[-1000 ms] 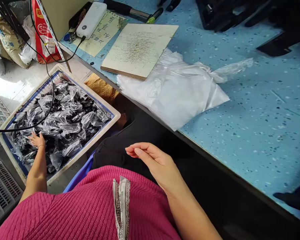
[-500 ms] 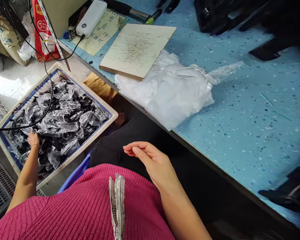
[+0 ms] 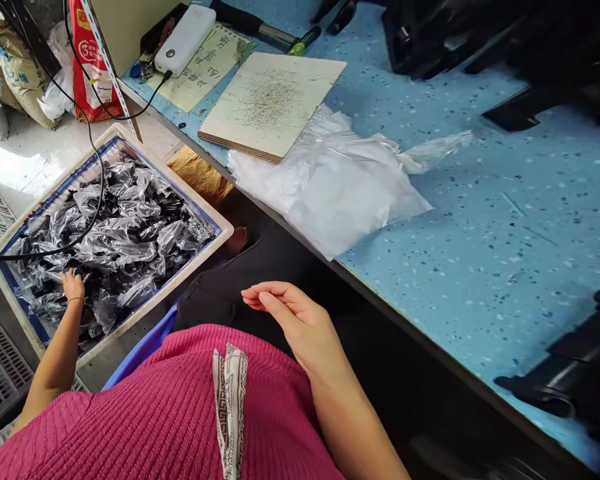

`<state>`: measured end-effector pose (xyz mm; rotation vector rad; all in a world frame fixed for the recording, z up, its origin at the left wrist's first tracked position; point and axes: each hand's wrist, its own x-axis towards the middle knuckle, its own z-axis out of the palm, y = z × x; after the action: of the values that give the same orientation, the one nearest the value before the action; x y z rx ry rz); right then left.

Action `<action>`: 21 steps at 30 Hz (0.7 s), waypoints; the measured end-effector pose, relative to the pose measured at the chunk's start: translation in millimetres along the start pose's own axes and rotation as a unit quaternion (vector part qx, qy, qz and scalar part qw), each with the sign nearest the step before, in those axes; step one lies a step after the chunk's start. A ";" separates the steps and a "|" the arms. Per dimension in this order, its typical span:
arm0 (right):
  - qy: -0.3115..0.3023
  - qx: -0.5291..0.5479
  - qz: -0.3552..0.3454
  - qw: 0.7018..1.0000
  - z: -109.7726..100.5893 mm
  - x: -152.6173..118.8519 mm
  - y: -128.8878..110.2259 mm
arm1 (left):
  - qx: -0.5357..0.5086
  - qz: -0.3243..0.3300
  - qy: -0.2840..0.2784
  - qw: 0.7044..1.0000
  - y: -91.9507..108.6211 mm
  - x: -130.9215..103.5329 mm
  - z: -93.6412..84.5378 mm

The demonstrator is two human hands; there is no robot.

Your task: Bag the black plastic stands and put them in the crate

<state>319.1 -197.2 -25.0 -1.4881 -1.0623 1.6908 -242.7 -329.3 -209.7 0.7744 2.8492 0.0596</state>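
Observation:
My left hand (image 3: 73, 285), a beaded bracelet at its wrist, reaches down into a white-rimmed crate (image 3: 200, 263) on my left. Its fingers are curled among black parts in clear plastic bags (image 3: 125, 230); dark material shows at the fingertips, but what they grip is too small to make out. In front of my body my right hand (image 3: 293, 320) hovers with fingers together and thumb against them, closed on nothing. On the blue speckled table (image 3: 480, 267) beyond it lies a stack of white plastic bags (image 3: 350, 193), partly under a square wooden board (image 3: 270, 100) with grit on it.
A white power bank (image 3: 185, 40) with a black cable (image 3: 100, 173) sits at the table's back left; the cable hangs across the crate. Near it lie a handwritten note (image 3: 200, 73) and a dark-handled tool (image 3: 245, 20). Black parts (image 3: 520, 100) occupy the table's far right.
My left hand has moved slightly right within the crate, and dark material now shows at its fingers. My right hand keeps its pose. The view has shifted a little.

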 end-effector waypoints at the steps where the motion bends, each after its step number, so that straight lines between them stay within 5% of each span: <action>1: 0.005 0.001 -0.002 1.000 -0.7 0.0 0.4 | 0.000 -0.013 0.014 1.000 -7.1 -5.5 -5.5; 7: 0.000 -0.008 0.010 1.000 3.3 -4.3 7.7 | 0.009 -0.075 0.019 0.997 -38.0 -43.9 -14.8; 14: 0.000 -0.021 0.006 1.000 3.5 -7.1 5.7 | 0.041 -0.142 0.059 0.987 -22.5 -65.3 5.9; 18: 0.008 -0.018 0.006 1.000 3.5 -6.7 7.1 | 0.033 -0.116 0.053 0.991 -11.7 -66.2 7.4; 21: 0.001 -0.014 0.014 1.000 5.2 -6.5 7.6 | 0.004 -0.039 0.024 0.999 2.3 -73.1 11.9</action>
<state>315.4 -207.2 -28.5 -1.5296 -1.0730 1.6991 -177.4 -364.4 -208.7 0.6713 2.9230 0.0557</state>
